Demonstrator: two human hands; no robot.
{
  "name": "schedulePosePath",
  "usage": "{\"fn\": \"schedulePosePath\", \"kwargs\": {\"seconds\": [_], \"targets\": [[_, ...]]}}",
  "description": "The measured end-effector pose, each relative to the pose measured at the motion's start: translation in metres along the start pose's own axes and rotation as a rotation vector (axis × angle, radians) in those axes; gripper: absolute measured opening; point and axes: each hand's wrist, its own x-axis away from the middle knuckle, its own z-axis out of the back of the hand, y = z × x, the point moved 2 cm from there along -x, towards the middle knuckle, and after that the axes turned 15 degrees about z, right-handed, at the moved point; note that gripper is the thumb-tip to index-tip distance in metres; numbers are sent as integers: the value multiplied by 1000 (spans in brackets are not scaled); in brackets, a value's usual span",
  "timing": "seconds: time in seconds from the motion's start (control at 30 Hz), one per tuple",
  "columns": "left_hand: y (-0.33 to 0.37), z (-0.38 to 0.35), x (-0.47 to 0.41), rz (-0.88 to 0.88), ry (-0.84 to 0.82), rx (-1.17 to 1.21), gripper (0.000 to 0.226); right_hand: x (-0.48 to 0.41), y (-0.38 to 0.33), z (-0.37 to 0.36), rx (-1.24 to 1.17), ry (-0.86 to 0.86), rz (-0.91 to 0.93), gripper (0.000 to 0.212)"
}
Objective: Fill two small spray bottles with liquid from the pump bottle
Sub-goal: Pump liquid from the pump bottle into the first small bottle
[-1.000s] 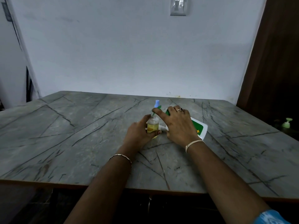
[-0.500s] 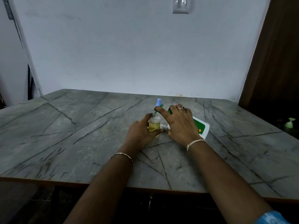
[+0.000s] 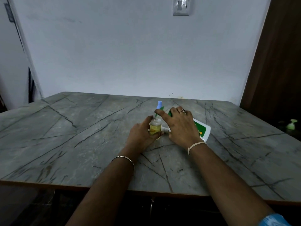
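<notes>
Grey veined marble forms the table (image 3: pixel 81 144). At mid-frame we see the left hand (image 3: pixel 140 133) wrapped round a small spray bottle (image 3: pixel 155 127), which stands upright with yellow liquid inside. Just to its right, the right hand (image 3: pixel 180 126) curls over the white, green-labelled pump bottle (image 3: pixel 202 130), which lies tilted on the tabletop. The forefinger stretches to the small bottle's neck. Behind them a blue spray cap (image 3: pixel 159 105) pokes up. We cannot make out what is beneath it.

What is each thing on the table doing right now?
small spray bottle: upright, part full of yellow liquid, held by left hand.
pump bottle: tilted, right hand gripping its top.
blue-capped bottle: upright behind them, cap on.
</notes>
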Motion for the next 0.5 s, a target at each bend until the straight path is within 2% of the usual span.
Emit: {"fn": "schedulePosePath", "kwargs": {"seconds": [0.27,0.5], "targets": [[-1,-2,-1,21,-21,21,75,-8,-4,2,-45,14,-28,71],[1,1,-1,14,2,13,76,-1,-1,-1,12,12,6,82]]}}
